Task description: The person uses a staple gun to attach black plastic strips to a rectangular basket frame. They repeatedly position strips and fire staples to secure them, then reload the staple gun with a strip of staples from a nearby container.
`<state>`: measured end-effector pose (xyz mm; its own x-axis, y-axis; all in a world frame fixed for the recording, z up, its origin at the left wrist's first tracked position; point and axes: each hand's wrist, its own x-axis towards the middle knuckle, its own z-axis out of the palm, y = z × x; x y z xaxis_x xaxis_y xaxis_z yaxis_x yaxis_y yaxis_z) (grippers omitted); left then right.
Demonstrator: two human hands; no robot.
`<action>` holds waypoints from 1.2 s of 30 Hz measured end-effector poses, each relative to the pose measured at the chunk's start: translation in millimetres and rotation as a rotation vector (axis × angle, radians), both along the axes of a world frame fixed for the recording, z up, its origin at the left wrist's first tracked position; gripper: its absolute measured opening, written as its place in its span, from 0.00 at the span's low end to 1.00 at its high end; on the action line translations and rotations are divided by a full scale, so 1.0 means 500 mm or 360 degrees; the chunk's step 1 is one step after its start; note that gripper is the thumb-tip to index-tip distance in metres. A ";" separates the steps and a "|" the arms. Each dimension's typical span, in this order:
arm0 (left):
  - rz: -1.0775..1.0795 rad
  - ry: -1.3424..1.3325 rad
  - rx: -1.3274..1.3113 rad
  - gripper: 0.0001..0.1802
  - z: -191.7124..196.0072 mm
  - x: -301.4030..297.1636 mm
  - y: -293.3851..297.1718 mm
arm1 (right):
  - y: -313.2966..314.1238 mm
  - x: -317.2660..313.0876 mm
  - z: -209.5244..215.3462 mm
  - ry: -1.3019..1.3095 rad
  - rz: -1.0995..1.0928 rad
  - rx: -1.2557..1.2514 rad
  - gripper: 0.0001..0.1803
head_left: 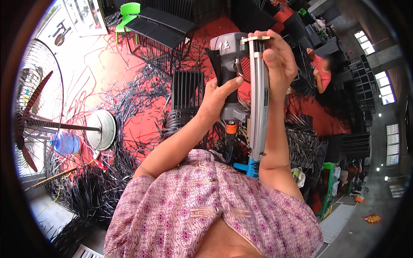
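Upright before my chest is a grey air staple gun (232, 48) with a long, straight metal magazine (257, 109). My left hand (215, 99) is closed around its dark handle, the thumb lying across the front. At the upper end of the magazine, my right hand (280, 62) grips the gun from the right, fingers curled over the metal nose and thumb bent. An orange hose fitting (231, 128) hangs from the handle's lower end. Near the magazine's lower end shows a blue plastic piece (249, 167), partly hidden. Whether staples lie inside the magazine cannot be seen.
Black strips (129, 94) litter the red floor. Black woven frames (161, 34) and a green chair (127, 17) stand ahead. A standing fan (101, 129) and a blue water bottle (66, 142) are at left. At far right, another person (322, 71) sits among black racks.
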<state>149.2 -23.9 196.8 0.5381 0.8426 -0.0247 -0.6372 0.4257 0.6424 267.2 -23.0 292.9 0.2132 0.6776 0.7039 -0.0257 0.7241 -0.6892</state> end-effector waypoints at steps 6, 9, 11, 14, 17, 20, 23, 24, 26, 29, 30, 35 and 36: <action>0.0011 -0.0057 0.0092 0.13 0.002 0.006 -0.008 | -0.016 -0.014 0.008 -0.0497 0.0071 0.0042 0.43; -0.0015 -0.0299 0.0099 0.13 -0.044 0.025 -0.007 | -0.020 -0.034 0.006 -0.0809 0.0034 -0.0040 0.58; -0.0082 -0.0533 -0.0187 0.10 -0.053 0.040 0.010 | -0.023 -0.055 -0.005 -0.0933 0.0018 -0.0058 0.60; -0.0131 -0.0567 -0.0241 0.09 -0.068 0.065 0.025 | -0.035 -0.065 -0.017 -0.0975 -0.0074 -0.0161 0.61; -0.0117 -0.0533 -0.0130 0.09 -0.090 0.087 0.030 | -0.051 -0.063 -0.020 -0.0925 -0.0136 -0.0302 0.64; -0.0217 -0.0479 -0.0216 0.13 -0.090 0.107 0.012 | -0.061 -0.056 -0.022 -0.0864 -0.0192 -0.0337 0.66; -0.0336 -0.0511 -0.0231 0.12 -0.087 0.110 -0.005 | -0.071 -0.046 -0.025 -0.0948 -0.0288 -0.0335 0.68; -0.0370 -0.0545 -0.0293 0.12 -0.090 0.112 -0.009 | -0.074 -0.049 -0.025 -0.0943 -0.0316 -0.0364 0.67; -0.0451 -0.0610 -0.0430 0.11 -0.095 0.118 -0.023 | -0.084 -0.060 -0.025 -0.0929 -0.0387 -0.0433 0.66; -0.0475 -0.0585 -0.0601 0.11 -0.088 0.107 -0.036 | -0.087 -0.071 -0.037 -0.0906 -0.0440 -0.0503 0.66; -0.0449 -0.0513 -0.0609 0.11 -0.083 0.098 -0.039 | -0.086 -0.071 -0.043 -0.0919 -0.0445 -0.0501 0.65; -0.0489 -0.0537 -0.0550 0.10 -0.108 0.077 -0.038 | -0.077 -0.082 -0.063 -0.0950 -0.0493 -0.0558 0.64; -0.0500 -0.0514 -0.0574 0.09 -0.112 0.072 -0.035 | -0.073 -0.090 -0.066 -0.0895 -0.0500 -0.0598 0.63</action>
<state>185.3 -41.7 140.6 0.7891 0.6099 -0.0739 -0.5845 0.7823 0.2153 222.2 -59.8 259.8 0.1129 0.8605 0.4967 0.5731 0.3519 -0.7401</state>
